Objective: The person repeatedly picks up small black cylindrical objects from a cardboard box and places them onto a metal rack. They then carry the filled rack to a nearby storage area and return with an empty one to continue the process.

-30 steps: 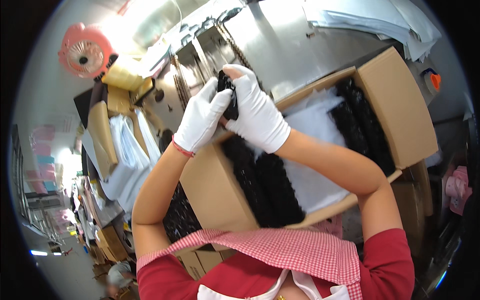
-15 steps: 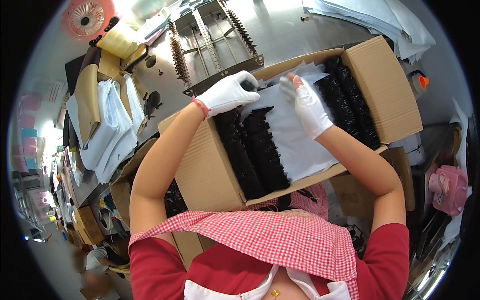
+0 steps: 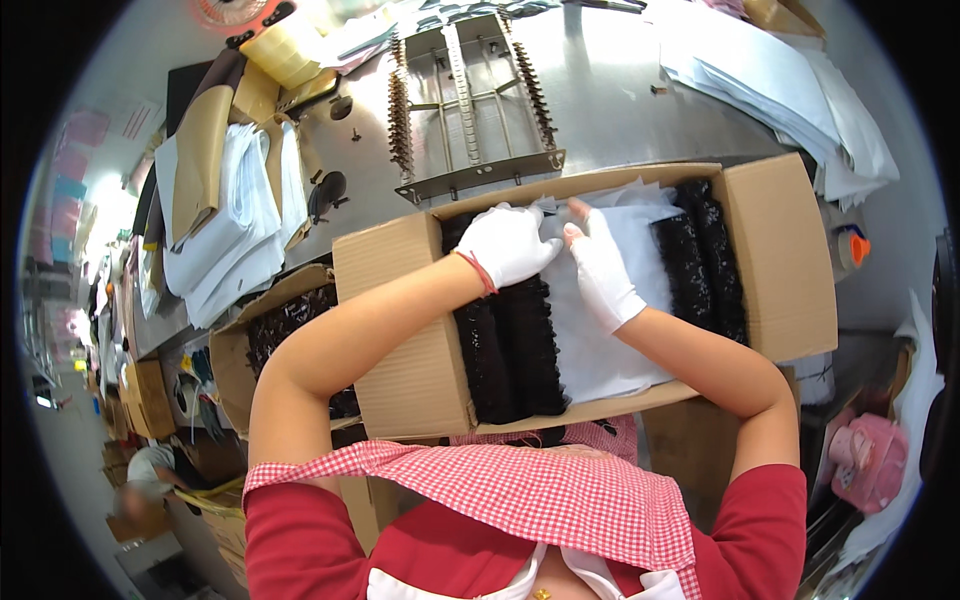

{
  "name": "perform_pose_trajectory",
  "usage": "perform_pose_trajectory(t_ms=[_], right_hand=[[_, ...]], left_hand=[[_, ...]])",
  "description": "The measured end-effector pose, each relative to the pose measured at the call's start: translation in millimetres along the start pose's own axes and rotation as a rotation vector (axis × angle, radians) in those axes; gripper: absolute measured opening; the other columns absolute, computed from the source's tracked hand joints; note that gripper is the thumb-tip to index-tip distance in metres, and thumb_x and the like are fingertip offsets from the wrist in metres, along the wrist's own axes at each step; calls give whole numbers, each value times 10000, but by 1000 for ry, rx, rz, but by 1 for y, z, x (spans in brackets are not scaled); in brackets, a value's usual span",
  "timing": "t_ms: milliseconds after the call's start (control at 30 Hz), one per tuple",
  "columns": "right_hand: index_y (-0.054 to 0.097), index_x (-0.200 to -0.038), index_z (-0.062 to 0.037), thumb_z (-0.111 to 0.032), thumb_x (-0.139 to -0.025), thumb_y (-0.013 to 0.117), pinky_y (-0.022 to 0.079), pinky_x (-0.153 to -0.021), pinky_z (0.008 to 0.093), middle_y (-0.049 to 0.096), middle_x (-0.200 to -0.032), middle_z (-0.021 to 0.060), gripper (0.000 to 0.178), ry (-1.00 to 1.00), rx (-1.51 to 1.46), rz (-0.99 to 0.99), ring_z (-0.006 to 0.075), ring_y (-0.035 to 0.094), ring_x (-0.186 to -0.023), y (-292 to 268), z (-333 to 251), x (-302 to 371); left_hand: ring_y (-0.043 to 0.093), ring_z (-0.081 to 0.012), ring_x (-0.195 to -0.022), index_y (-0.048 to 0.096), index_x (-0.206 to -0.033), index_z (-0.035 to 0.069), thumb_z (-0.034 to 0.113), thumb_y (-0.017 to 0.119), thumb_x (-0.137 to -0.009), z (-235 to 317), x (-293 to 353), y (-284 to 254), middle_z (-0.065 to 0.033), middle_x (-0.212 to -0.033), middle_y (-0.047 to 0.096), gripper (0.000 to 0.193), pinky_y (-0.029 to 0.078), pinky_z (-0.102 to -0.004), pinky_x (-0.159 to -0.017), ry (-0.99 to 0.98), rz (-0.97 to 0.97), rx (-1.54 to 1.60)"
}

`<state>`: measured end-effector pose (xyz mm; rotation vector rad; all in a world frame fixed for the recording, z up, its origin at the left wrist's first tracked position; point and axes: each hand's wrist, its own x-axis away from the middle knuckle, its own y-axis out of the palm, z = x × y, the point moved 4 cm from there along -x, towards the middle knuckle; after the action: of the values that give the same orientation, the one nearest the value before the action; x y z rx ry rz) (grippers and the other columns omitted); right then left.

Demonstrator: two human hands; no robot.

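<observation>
An open cardboard carton [image 3: 403,330] lies in front of me, with thin white sheets [image 3: 610,355] in its middle. Black, frilly-edged bundles [image 3: 530,350] line its left side, and more black bundles [image 3: 700,260] line the right. My left hand [image 3: 508,245], in a white glove, rests over the sheets' far left part; its fingers bend down while the thumb stands apart. Facing it, my right hand [image 3: 604,278] touches the sheets, thumb and forefinger apart, their tips bare of the glove. The undersides of both hands are hidden.
Beyond the carton, a metal rack with coiled sides [image 3: 478,110] stands on the steel table [image 3: 610,120]. Stacked white sheets [image 3: 770,95] lie far right, and papers [image 3: 225,220] left. A second carton with black goods [image 3: 290,320] is at left. A pink case [image 3: 870,465] sits right.
My left hand has moved right and inward over the sheets, closer to my right hand. The right hand's fingers now point more to the left. The whole view has shifted, so the carton appears lower.
</observation>
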<state>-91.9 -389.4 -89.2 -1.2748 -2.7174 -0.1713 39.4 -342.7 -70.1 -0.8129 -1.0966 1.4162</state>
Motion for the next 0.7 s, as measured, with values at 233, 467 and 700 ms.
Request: perform_pose_trajectory(t_ms=[233,467,700], right_hand=[[639,-1117,-27,-21,-794,637,521,-896,436,621,-1223,166,323,-1015,946,-237,365,630,-1037,55,-91,-78],[651,-823,-78,-377,-851,701,553,-633,433,633,-1007,62,305,-1084,1391,-607,300,686,-734,93,-66,-136],[659,-890,-52,-393,-865,724,515,-674,338,638,-872,71,348,-1081,957,-290,238,642,-766,69,-190,-113]], left_hand=[[671,-377,-824,699,-901,14,359,561,-914,1,0,9,-214,-882,685,371,547,-480,-778,-154,94,72],[642,-394,-1027,608,-1230,-48,571,512,-938,11,17,-2,-240,-1091,665,691,509,-449,-925,-131,32,14],[597,-407,-1087,552,-1229,-11,414,706,-843,-32,59,-82,-229,-1132,606,594,474,-473,-972,-212,535,249]])
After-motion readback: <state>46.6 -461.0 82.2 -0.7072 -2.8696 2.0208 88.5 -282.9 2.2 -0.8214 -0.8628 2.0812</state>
